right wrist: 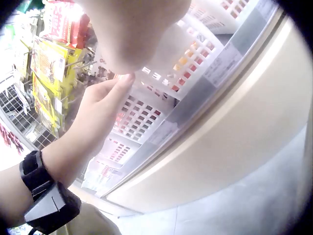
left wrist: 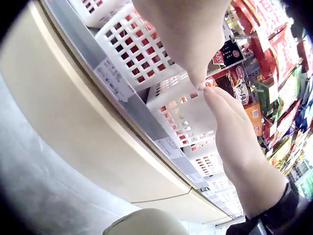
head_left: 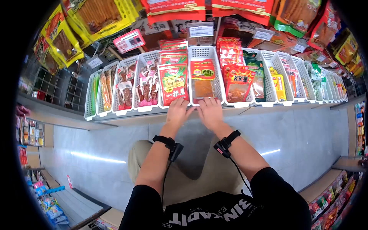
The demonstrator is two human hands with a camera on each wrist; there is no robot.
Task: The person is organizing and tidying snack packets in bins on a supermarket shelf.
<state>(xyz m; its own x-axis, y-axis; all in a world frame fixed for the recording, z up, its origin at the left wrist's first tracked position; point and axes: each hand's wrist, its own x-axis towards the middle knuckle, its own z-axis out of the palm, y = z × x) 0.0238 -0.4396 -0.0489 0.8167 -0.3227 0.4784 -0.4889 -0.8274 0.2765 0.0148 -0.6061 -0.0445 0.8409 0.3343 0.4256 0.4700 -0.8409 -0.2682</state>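
Side by side at the front of a row of white baskets are my two hands, thumb tips nearly meeting. My left hand [head_left: 178,114] rests at the front rim of a basket, fingers over the lower edge of a red and green spice packet [head_left: 173,82]. My right hand [head_left: 210,112] lies at the front of the neighbouring white basket [head_left: 218,82], fingertips at the bottom of a red-topped snack packet [head_left: 202,79]. In the left wrist view, the right hand [left wrist: 234,132] reaches in from the right, its fingertips hidden behind the basket's rim.
Red KK-branded packets [head_left: 238,84] fill the basket to the right. Vacuum-packed dark snacks [head_left: 147,84] stand to the left. Yellow bags [head_left: 97,17] hang above, with price cards [head_left: 201,30] between. A pale shelf edge [head_left: 134,119] runs below the baskets.
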